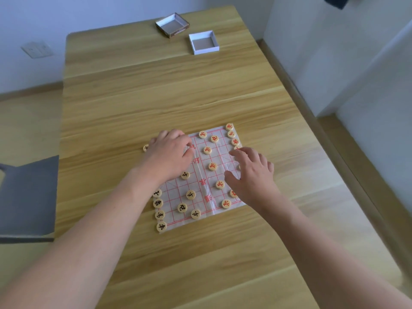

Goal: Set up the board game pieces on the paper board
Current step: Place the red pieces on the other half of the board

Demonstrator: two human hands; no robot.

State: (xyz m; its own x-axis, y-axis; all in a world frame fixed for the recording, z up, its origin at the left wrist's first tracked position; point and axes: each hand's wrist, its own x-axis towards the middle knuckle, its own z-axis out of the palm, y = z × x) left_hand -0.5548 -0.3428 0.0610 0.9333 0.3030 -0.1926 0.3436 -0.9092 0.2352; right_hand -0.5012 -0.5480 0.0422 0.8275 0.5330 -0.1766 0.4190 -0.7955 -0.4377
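Beyond, two box halves (204, 42); chair (29, 197)

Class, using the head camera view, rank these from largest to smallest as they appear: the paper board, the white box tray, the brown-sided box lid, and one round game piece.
1. paper board
2. white box tray and brown-sided box lid: they look alike, and both sit far from the camera, so no ranking.
3. round game piece, smallest.
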